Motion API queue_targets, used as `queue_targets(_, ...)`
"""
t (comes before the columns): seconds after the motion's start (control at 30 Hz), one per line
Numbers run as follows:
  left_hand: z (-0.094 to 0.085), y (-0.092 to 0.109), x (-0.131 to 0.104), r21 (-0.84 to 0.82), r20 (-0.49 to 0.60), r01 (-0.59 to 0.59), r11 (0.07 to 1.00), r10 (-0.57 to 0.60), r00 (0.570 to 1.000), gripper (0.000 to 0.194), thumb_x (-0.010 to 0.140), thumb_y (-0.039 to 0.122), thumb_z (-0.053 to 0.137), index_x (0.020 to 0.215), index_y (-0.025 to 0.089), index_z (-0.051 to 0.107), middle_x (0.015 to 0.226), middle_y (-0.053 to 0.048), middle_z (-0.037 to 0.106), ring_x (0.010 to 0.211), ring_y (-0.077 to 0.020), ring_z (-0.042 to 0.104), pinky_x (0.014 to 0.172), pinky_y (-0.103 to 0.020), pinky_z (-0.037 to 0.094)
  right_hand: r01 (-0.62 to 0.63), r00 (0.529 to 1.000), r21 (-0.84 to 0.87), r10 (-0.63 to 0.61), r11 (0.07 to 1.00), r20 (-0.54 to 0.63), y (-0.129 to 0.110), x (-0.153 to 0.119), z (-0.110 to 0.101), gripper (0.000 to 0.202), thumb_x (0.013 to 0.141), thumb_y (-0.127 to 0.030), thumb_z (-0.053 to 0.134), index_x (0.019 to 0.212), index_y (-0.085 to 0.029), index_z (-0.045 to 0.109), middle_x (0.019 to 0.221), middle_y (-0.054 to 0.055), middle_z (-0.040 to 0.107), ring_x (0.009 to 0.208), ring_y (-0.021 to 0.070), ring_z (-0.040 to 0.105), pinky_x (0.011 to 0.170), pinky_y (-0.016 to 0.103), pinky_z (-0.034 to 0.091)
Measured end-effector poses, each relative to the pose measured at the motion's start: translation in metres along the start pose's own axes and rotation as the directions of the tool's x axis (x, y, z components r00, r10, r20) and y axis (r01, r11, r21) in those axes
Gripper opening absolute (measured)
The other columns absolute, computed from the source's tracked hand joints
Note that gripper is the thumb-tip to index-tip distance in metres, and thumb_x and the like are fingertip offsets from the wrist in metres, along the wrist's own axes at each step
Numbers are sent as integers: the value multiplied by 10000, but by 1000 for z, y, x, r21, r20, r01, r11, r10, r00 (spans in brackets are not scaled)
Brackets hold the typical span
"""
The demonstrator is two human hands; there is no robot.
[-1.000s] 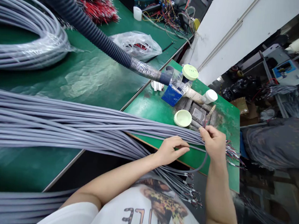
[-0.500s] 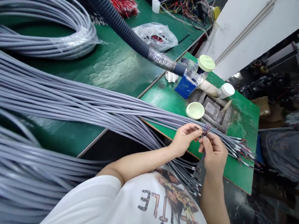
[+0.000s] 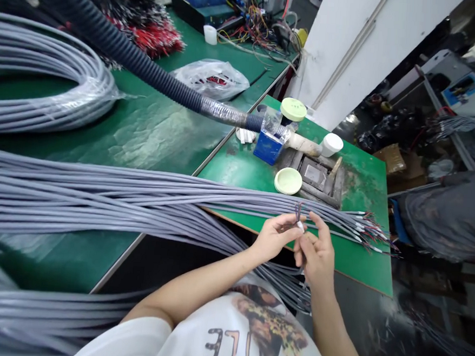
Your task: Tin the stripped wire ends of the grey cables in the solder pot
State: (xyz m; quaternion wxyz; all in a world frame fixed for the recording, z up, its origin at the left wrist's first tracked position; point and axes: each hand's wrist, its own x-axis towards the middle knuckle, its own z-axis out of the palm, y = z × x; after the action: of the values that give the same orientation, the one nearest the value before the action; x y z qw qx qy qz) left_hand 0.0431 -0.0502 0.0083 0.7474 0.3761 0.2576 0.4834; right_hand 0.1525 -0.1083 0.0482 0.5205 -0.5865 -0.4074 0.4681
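Note:
In front of my chest, a grey cable's end points up, with thin dark and red wires [image 3: 298, 210] fanning out above a white band [image 3: 300, 226]. My left hand [image 3: 274, 237] pinches this end between thumb and fingers, close to the band. Just below and to the right, my right hand [image 3: 316, 255] has thumb and fingertips closed on the same cable, its index finger raised apart. Most of the cable is hidden behind the fingers. Beyond both hands a thick bundle of grey cables [image 3: 220, 193] crosses the table, its stripped wire ends [image 3: 370, 230] spread at the right.
On the green board [image 3: 368, 176] stand a soldering pot [image 3: 315, 173], a pale green dish [image 3: 288, 180], a lidded tub [image 3: 293, 109] and a white cup [image 3: 331, 144]. A ribbed hose [image 3: 147, 74] reaches a blue box [image 3: 268, 147]. A cable coil [image 3: 63, 103] lies at left.
The view has shifted, so the table things sit further left. My hands have turned the cable end, and the white band now shows. My right index finger has lifted away from the wires.

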Motion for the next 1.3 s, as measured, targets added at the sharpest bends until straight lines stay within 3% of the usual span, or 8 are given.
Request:
queue_targets(0.1, -3, 2, -3, -58, 119, 184, 981, -176, 977, 399, 760, 451, 700, 962, 106, 710, 620, -18, 619, 507, -109, 547, 557, -256, 458, -7, 992, -122, 22, 993, 125, -5, 2, -12, 451, 872, -349, 593, 1303, -269, 484, 701, -22, 626, 506, 112, 558, 482, 230, 468)
queue_targets(0.27, -7, 4, -8, -23, 213, 241, 970, -231, 950, 325, 725, 424, 741, 807, 109, 738, 713, -71, 696, 702, -166, 621, 752, -295, 479, 207, 977, -508, -151, 836, 149, -36, 17, -36, 209, 827, -343, 643, 974, -219, 726, 786, 25, 651, 749, 163, 614, 719, 292, 499)
queue_targets(0.43, -5, 1, -16, 8, 370, 313, 950, -294, 881, 324, 702, 427, 758, 742, 105, 748, 657, -75, 692, 635, -153, 590, 722, -293, 453, 12, 882, -306, 134, 952, 451, -60, 35, -29, 249, 790, -362, 679, 925, -160, 734, 569, -11, 605, 474, 119, 569, 493, 236, 445)
queue_targets(0.5, -6, 1, -18, 14, 393, 342, 939, -320, 862, 329, 689, 431, 767, 761, 110, 757, 639, -72, 687, 595, -140, 568, 683, -282, 440, -49, 849, -188, 140, 981, 509, -58, 41, -24, 239, 750, -374, 709, 781, -139, 738, 537, 0, 605, 430, 112, 544, 436, 223, 408)
queue_targets(0.7, -14, 5, -19, 44, 428, 361, 932, -344, 836, 368, 659, 466, 779, 742, 108, 760, 606, -71, 666, 559, -131, 532, 619, -266, 414, -132, 926, 55, 104, 990, 362, -33, 49, -8, 258, 588, -303, 802, 506, -146, 616, 431, -39, 517, 397, 59, 386, 417, 202, 304)
queue_targets(0.9, -15, 3, -15, 28, 377, 336, 942, -321, 869, 375, 668, 481, 766, 717, 109, 756, 571, -63, 643, 558, -130, 513, 607, -263, 394, -195, 961, 292, 123, 936, 247, -22, 52, 3, 293, 590, -252, 745, 450, -170, 500, 422, -58, 433, 428, 62, 328, 449, 218, 274)
queue_targets(1.1, -10, 11, -4, 37, 335, 281, 959, -277, 901, 402, 652, 511, 766, 685, 111, 747, 572, -64, 638, 565, -135, 525, 638, -272, 411, -93, 994, 373, 65, 923, 88, -25, 56, 6, 343, 627, -235, 695, 470, -196, 392, 402, -91, 273, 424, 67, 256, 451, 226, 275)
queue_targets(1.3, -10, 8, -10, 68, 381, 326, 943, -327, 865, 369, 621, 458, 803, 714, 105, 753, 597, -78, 657, 573, -144, 545, 597, -265, 406, 215, 973, 356, -169, 910, -157, -45, 60, -34, 430, 692, -229, 643, 491, -193, 266, 441, -96, 207, 419, 62, 211, 441, 207, 257)
